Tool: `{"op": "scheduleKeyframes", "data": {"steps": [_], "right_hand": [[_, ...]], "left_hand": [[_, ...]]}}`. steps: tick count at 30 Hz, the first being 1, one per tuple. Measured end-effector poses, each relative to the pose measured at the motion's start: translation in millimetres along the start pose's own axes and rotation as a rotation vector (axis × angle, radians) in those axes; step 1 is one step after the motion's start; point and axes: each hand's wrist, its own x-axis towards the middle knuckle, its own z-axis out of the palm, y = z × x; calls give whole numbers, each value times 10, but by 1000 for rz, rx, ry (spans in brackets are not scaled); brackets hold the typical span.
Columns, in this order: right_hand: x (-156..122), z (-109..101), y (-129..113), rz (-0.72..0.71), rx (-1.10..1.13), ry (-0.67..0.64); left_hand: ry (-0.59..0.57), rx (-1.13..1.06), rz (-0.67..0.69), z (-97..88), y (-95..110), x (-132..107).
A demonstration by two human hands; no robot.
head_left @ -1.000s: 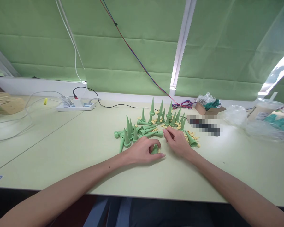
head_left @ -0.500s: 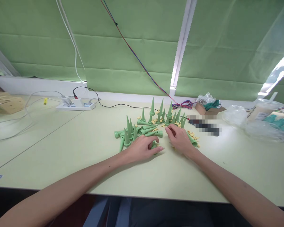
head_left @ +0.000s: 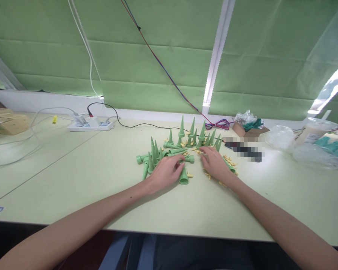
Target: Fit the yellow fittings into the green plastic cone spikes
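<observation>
Several green plastic cones (head_left: 186, 137) stand upright or lie flat in a cluster at the table's middle, with small yellow pieces (head_left: 228, 159) scattered among them. My left hand (head_left: 165, 171) rests palm down just left of one lying green cone (head_left: 184, 176), whose wide end faces me. Its fingers curl over that cone's narrow end. My right hand (head_left: 215, 163) lies to the right of it. Its fingertips are pressed together on the yellow pieces near the upright cones, and what they pinch is too small to see.
A white power strip (head_left: 90, 125) with cables lies at the back left, a cardboard box (head_left: 7, 122) at the far left. At the right are a small box with plastic wrap (head_left: 248, 127), clear bags (head_left: 307, 150) and a lidded cup (head_left: 315, 129). Red-blue wires (head_left: 216, 123) run behind the cones.
My left hand moved up and left and laid its cone flat on the table. My right hand slid forward towards the upright cones.
</observation>
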Motion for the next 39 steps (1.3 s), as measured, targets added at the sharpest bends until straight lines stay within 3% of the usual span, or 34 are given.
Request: {"op": "scheduleKeyframes", "data": {"steps": [5,12,39], "right_hand": [[0,57,43,-75,-78,-89],[16,98,74,-144,-96,-95],[19,56,30,-107,-56,-132]], "left_hand": [[7,-3,-2,1,5,-7],[8,0,7,1,3,-3],[5,-14,17,3,-5,-1]]}}
